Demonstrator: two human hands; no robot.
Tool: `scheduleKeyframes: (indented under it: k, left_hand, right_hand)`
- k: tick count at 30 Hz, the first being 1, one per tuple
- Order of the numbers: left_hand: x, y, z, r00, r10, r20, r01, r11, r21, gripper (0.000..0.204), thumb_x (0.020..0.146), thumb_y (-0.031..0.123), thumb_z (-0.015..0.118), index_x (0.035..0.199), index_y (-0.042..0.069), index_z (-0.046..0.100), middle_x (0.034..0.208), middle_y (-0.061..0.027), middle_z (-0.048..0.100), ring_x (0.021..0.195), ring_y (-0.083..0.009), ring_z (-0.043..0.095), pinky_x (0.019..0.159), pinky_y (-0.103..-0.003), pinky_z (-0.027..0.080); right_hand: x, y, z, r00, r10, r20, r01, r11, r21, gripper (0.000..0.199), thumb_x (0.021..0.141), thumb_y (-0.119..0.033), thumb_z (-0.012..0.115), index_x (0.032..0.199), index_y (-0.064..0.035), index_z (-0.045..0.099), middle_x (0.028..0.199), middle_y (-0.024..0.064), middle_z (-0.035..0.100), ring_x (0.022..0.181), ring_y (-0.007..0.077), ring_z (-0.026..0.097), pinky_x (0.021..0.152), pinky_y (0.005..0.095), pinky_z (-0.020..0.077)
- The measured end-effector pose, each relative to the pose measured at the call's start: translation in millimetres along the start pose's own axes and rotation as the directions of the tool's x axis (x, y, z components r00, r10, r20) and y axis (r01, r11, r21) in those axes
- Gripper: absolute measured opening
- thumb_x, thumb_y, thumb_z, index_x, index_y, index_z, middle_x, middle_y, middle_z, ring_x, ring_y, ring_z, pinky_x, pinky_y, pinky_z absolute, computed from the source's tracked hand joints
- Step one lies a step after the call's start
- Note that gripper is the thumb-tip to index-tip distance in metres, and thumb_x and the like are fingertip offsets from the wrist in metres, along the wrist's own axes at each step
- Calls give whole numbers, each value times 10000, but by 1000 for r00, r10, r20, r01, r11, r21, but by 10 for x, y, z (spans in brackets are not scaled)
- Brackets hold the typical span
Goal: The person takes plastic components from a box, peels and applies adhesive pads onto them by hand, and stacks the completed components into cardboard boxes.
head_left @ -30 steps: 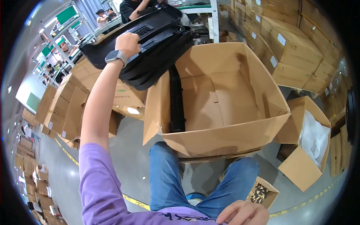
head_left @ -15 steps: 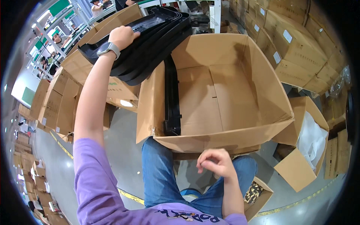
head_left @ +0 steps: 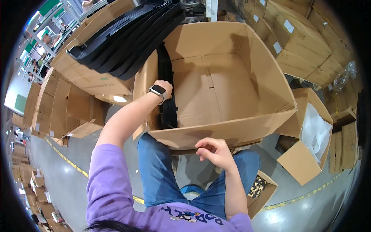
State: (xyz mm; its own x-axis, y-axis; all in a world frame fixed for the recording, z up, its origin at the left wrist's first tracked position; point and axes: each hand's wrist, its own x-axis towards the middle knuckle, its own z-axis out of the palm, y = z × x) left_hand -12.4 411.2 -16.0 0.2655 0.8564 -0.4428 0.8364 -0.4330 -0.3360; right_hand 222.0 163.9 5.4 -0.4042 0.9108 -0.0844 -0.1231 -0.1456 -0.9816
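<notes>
Corrugated brown cardboard, matte and creased: a large open box (head_left: 216,89) is sitting in front of the person's knees, flaps standing up, its floor showing a centre seam.

Black moulded plastic trays (head_left: 167,92), thin and ribbed, are standing on edge against the box's left wall. Left hand (head_left: 165,88) is reaching over the box's left rim, fingers curling down onto the top edge of those trays; the grip is partly hidden by the wrist, so whether it is clasping them or only touching I cannot tell. A watch (head_left: 157,90) with a rounded square face and pale strap is sitting on that wrist.

Right hand (head_left: 215,151) is hanging just below the box's near rim, above the jeans (head_left: 162,174), fingers loosely curled, holding nothing, apart from the cardboard.

More black trays, a fanned stack (head_left: 131,38), are lying tilted across another carton beyond the box's far left corner, long curved edges overlapping.

A smaller box (head_left: 309,143) with white crinkled lining is standing at the right. Sealed cartons (head_left: 301,46) are stacked beyond it. The floor (head_left: 73,181) is smooth grey, glossy, crossed by a yellow line.
</notes>
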Motion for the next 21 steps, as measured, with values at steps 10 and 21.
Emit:
scheduleKeyframes:
  k: [10,21]
  left_hand:
    - [-1001,-1731,-1348,553,-437,-709,561,825,-70,683,576,645,735,870,30,697,681,-92,674,648,-229,676,562,-328,532]
    - [602,-1717,311,769,-475,-428,285,854,-436,307,677,358,744,805,81,710,860,-151,686,836,-304,668,758,-403,539]
  right_hand:
    - [-11,-20,-99,992,-8,-127,8,1000,2,88,827,8,608,908,28,637,745,82,658,614,117,623,576,223,501]
    - [-68,-59,139,929,-84,-361,233,890,392,70,804,89,570,853,49,601,741,159,637,560,169,602,536,258,505]
